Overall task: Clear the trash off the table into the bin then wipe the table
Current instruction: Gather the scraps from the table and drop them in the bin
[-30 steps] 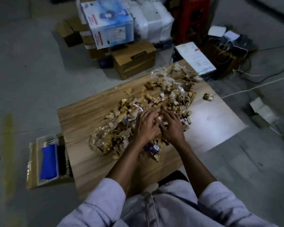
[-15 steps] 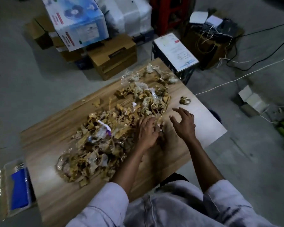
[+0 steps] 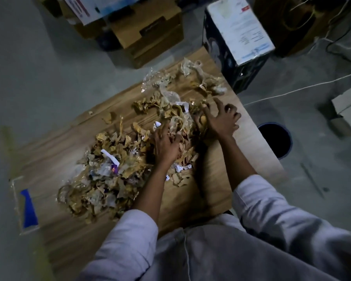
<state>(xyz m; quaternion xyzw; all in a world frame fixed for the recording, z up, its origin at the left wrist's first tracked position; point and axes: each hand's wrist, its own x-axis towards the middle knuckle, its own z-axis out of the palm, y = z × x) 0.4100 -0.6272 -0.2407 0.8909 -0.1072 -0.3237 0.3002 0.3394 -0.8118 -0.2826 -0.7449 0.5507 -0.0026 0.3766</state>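
Note:
A wide pile of trash (image 3: 114, 169), torn brown paper, clear plastic and white scraps, covers the middle of the wooden table (image 3: 215, 191). More scraps (image 3: 207, 84) lie near the table's far corner. My left hand (image 3: 166, 145) lies palm down on the pile with its fingers pushed into the scraps. My right hand (image 3: 221, 118) sits at the pile's right edge, fingers spread and curled over brown scraps. A dark round bin (image 3: 276, 138) stands on the floor just past the table's right edge.
Cardboard boxes (image 3: 150, 35) are stacked on the floor beyond the table. A dark box with a white label (image 3: 239, 39) stands at the far corner. A tray with a blue item (image 3: 28, 209) lies left of the table. Cables (image 3: 304, 86) cross the floor on the right.
My right hand has moved from open air near the right edge back onto the pile. The view has swung right and down, and the bin has come into sight.

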